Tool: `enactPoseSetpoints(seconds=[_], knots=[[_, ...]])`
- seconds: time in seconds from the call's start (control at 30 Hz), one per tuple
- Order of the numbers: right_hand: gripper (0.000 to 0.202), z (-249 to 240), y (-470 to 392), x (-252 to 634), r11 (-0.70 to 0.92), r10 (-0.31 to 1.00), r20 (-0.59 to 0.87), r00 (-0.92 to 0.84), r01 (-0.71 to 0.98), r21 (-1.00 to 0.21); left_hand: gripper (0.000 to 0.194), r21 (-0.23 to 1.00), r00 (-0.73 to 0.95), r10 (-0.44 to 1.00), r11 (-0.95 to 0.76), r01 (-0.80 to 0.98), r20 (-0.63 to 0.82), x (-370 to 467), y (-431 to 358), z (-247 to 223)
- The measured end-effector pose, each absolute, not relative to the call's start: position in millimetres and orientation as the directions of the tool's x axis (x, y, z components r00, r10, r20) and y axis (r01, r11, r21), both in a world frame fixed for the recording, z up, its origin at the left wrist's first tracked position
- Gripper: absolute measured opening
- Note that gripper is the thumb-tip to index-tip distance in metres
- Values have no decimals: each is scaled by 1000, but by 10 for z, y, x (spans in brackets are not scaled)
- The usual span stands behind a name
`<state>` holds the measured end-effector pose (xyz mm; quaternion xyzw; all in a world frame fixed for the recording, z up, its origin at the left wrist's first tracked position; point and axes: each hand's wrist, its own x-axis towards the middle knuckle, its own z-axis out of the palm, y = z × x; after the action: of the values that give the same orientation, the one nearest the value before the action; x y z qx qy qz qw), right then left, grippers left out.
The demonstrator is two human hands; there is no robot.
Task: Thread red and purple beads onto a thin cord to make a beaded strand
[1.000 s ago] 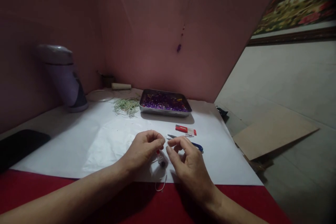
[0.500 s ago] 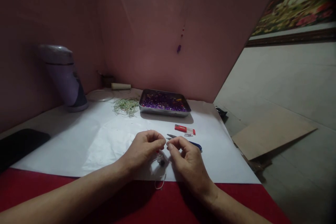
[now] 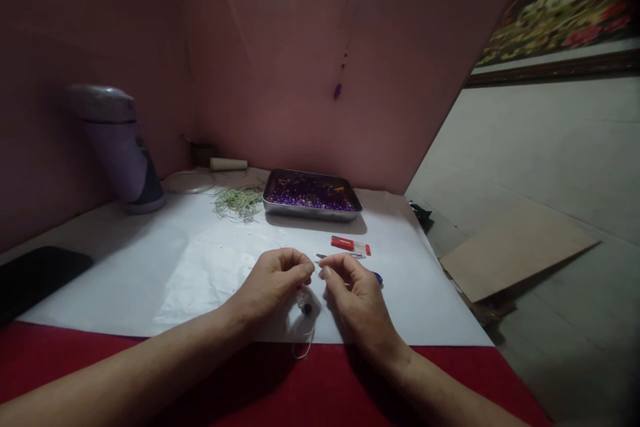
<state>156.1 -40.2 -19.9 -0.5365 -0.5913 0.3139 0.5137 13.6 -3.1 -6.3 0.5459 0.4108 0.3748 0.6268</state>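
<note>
Both hands meet over the white paper, fingertips almost touching. My left hand (image 3: 278, 280) is closed in a pinch. Below its fingers hangs a small beaded piece (image 3: 304, 303) of clear beads with a dark end; its upper part is hidden by the fingers. From it a thin pale cord (image 3: 303, 353) droops in a loop over the paper's front edge. My right hand (image 3: 358, 297) pinches thumb against forefinger; what lies between them is too fine to make out. Behind my right hand lie scissors (image 3: 379, 277) with blue handles, partly covered.
A metal tray (image 3: 313, 214) of purple beads stands at the back, beside a tangle of pale green thread (image 3: 238, 204). A red needle packet (image 3: 350, 245) lies beyond my right hand. At left are a purple bottle (image 3: 120, 153) and a dark flat object (image 3: 43, 280).
The right hand has shifted slightly and its fingertips are a little farther from the left ones. The left hand keeps its pinch. The whole view has drifted slightly.
</note>
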Motion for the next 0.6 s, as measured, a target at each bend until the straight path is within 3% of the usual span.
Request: enactPoseSetpoints(seconds=[0.17, 0.33, 0.6], knots=[[12, -181, -425, 1548, 182, 972, 218, 90, 299, -937, 15, 993, 362, 926, 118, -10, -106, 131, -16, -66], [12, -218, -422, 1531, 209, 961, 257, 100, 344, -915, 16, 993, 360, 928, 118, -28, -100, 130, -19, -68], [12, -215, -425, 1520, 231, 961, 258, 104, 217, -949, 14, 993, 362, 928, 111, -35, -91, 133, -24, -80]])
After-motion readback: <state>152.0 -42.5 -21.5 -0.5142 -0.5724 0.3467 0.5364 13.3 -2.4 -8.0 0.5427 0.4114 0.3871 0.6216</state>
